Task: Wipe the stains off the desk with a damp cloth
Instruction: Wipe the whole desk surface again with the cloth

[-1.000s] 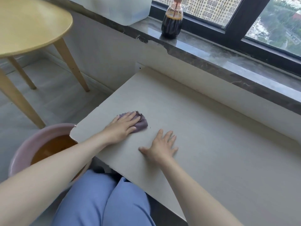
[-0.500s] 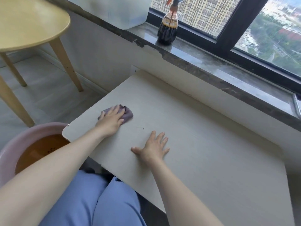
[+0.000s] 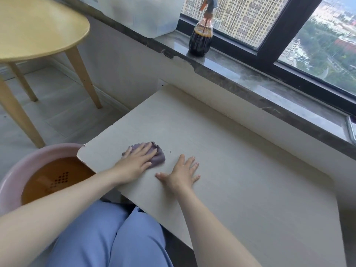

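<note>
- Tabletop, round, pale yellow wood [image 3: 38,26], far left on splayed legs; the frame cuts off its left side.
- Pink plastic basin [image 3: 28,157] on the floor holds brown liquid. The desk corner and my left forearm cover part of it.
- Left hand [image 3: 134,162] lies flat, fingers straight, pressing on the cloth [image 3: 159,158] and gripping nothing.
- Cloth: purple, bunched, soft-looking, near the desk's left front corner. The hand hides most of it.
- Faint specks just right of the cloth are too small for me to identify.
- Right hand [image 3: 181,176] rests palm down beside the cloth, fingers spread, holding nothing.
- Desk [image 3: 250,180]: matte beige, rectangular, with a chipped left corner.
- Bottle [image 3: 202,39] of dark liquid stands on the stone sill [image 3: 250,74], its top cut off.
</note>
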`<state>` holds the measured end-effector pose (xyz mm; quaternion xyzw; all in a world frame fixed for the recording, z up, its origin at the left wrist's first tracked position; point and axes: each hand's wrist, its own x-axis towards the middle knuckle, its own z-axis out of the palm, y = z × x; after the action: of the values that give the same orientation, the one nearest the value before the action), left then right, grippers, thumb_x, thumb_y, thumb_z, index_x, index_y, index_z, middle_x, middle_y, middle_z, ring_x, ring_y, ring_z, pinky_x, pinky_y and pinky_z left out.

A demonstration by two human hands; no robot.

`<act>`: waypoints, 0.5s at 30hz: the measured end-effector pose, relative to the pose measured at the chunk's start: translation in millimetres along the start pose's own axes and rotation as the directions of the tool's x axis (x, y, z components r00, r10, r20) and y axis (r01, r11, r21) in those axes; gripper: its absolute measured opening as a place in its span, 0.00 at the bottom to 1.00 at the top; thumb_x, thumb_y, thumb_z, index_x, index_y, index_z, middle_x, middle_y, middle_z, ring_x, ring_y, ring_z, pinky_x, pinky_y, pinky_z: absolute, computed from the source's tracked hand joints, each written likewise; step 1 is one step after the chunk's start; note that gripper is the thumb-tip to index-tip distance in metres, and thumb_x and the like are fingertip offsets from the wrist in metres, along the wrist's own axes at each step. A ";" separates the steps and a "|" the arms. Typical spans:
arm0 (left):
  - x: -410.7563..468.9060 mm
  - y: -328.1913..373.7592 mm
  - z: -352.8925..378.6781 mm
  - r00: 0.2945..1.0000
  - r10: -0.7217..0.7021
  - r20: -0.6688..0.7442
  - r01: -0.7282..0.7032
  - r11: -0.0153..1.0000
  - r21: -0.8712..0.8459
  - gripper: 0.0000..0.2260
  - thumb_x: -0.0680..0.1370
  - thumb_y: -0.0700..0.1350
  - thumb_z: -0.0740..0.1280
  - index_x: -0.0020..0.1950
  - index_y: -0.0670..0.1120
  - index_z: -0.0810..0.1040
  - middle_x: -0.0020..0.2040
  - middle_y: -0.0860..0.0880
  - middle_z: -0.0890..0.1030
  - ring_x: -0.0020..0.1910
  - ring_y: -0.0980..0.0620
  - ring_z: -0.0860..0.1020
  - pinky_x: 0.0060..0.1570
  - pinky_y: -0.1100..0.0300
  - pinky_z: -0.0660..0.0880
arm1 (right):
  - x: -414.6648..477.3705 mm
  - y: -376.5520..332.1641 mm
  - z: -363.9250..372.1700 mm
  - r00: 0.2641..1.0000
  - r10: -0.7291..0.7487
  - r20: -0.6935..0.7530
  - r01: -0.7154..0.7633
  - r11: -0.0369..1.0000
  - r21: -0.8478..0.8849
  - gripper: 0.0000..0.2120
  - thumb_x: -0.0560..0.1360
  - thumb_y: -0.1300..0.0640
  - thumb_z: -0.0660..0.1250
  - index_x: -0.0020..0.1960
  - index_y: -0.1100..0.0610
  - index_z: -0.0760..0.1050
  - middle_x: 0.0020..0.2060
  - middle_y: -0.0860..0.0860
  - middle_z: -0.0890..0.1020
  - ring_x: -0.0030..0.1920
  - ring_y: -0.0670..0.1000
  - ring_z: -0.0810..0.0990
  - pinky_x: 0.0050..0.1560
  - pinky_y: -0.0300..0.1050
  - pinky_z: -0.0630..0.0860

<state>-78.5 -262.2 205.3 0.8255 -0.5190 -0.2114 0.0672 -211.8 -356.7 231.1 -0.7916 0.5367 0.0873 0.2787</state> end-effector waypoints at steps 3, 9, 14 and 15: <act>-1.5 -24.8 -12.7 0.999 0.029 0.045 -0.029 1.000 -0.001 0.24 0.83 0.53 0.49 0.77 0.55 0.44 0.77 0.54 0.41 0.76 0.56 0.41 0.73 0.54 0.40 | 1.5 0.7 0.2 1.000 0.005 -0.005 -0.005 1.000 0.014 0.52 0.67 0.41 0.73 0.77 0.54 0.44 0.76 0.58 0.39 0.76 0.60 0.37 0.72 0.64 0.44; -14.2 12.8 0.6 0.992 -0.119 -0.032 0.116 0.991 -0.061 0.23 0.84 0.50 0.48 0.78 0.53 0.46 0.78 0.51 0.41 0.76 0.52 0.39 0.73 0.47 0.39 | -0.3 2.7 -1.8 1.000 -0.001 -0.011 0.002 1.000 0.021 0.51 0.67 0.41 0.73 0.77 0.54 0.46 0.76 0.57 0.40 0.76 0.59 0.38 0.72 0.63 0.44; -32.5 -19.0 -7.5 0.996 -0.089 0.008 0.089 0.995 -0.046 0.22 0.83 0.52 0.47 0.77 0.56 0.45 0.78 0.53 0.41 0.76 0.55 0.40 0.73 0.51 0.40 | -0.3 0.3 -0.5 1.000 0.011 -0.010 -0.011 1.000 0.010 0.50 0.66 0.41 0.74 0.77 0.54 0.48 0.77 0.57 0.41 0.76 0.59 0.39 0.73 0.64 0.45; -30.7 -17.3 -8.4 0.989 -0.144 -0.014 0.143 0.988 -0.061 0.22 0.84 0.51 0.47 0.77 0.55 0.46 0.78 0.52 0.41 0.76 0.54 0.40 0.73 0.49 0.40 | -0.6 -0.5 -0.5 1.000 0.013 -0.013 -0.013 1.000 0.009 0.50 0.66 0.41 0.74 0.76 0.54 0.49 0.77 0.57 0.41 0.76 0.59 0.39 0.73 0.64 0.45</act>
<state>-72.1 -228.2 215.7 0.8602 -0.4509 -0.2237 0.0814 -211.7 -356.4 232.0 -0.7875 0.5439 0.0815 0.2782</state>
